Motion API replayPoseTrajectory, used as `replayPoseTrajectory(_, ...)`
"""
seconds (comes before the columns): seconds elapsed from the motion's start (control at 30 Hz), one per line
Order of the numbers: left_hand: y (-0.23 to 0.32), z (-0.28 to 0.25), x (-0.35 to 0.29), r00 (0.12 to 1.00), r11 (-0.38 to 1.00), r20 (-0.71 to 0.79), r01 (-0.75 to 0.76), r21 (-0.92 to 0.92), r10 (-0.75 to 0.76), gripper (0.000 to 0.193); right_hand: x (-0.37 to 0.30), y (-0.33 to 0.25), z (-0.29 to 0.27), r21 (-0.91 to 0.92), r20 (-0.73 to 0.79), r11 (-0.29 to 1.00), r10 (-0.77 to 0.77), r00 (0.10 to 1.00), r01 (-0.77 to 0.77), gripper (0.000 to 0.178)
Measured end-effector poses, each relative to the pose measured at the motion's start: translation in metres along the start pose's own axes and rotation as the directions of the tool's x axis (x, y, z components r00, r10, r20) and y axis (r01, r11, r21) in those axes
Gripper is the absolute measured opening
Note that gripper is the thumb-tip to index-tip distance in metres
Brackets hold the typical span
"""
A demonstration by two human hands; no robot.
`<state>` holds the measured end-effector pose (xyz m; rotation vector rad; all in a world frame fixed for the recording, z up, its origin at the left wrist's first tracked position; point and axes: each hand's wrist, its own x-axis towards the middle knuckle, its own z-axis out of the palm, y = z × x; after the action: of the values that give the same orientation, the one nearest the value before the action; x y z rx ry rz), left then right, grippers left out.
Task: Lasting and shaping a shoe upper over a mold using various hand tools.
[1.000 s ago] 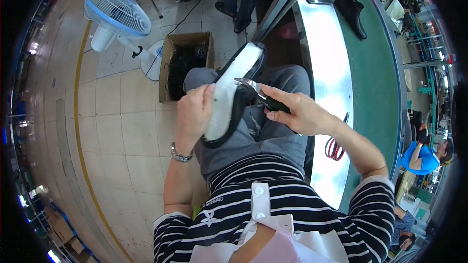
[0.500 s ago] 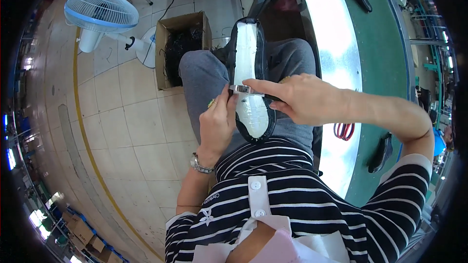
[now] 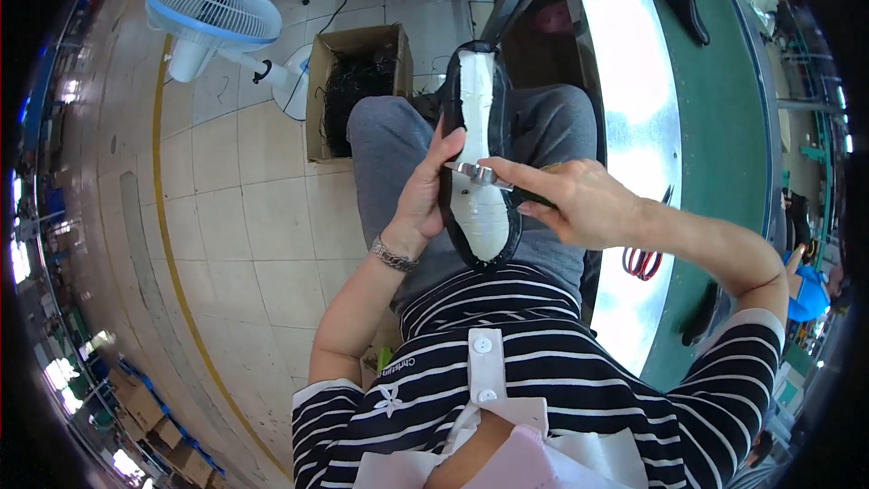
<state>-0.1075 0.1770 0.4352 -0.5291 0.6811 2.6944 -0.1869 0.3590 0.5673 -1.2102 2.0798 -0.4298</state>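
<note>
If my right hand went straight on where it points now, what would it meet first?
Likely your left hand, just past the pliers that your right hand holds over the shoe, though depth is unclear.

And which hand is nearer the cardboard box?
Left: the left hand, on the shoe, is slightly right of the box; the right hand, holding a tool, is farther right.

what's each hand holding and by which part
Left hand: the shoe, by its left side. Right hand: the silver-headed tool, by its dark handle.
</note>
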Motion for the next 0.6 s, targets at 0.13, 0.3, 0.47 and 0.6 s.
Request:
replayPoseTrajectory(0.13, 0.004, 0.013, -0.005, 0.993, 0.963, 0.011, -0.116, 0.241, 0.117, 0.073, 0.018, -0.023, -0.061, -0.232, 0.305, 0.972, 0.12, 0.945, -0.048, 0.059)
replayPoseTrajectory(0.3, 0.008, 0.015, -0.008, 0.994, 0.949, 0.047, -0.111, 0.294, 0.102, 0.082, 0.048, 0.005, -0.062, -0.282, -0.283, 0.926, -0.329, 0.901, 0.25, 0.059)
replayPoseTrajectory(0.47, 0.014, 0.006, -0.001, 0.993, 0.957, 0.027, -0.119, 0.264, 0.116, 0.083, 0.059, 0.023, -0.065, -0.63, 0.001, 0.775, 0.058, 0.998, -0.044, 0.06)
replayPoseTrajectory(0.6, 0.015, 0.008, -0.008, 0.997, 0.966, 0.038, -0.068, 0.249, 0.06, 0.081, 0.05, 0.037, -0.039, -0.323, -0.381, 0.924, -0.326, 0.865, 0.206, 0.06)
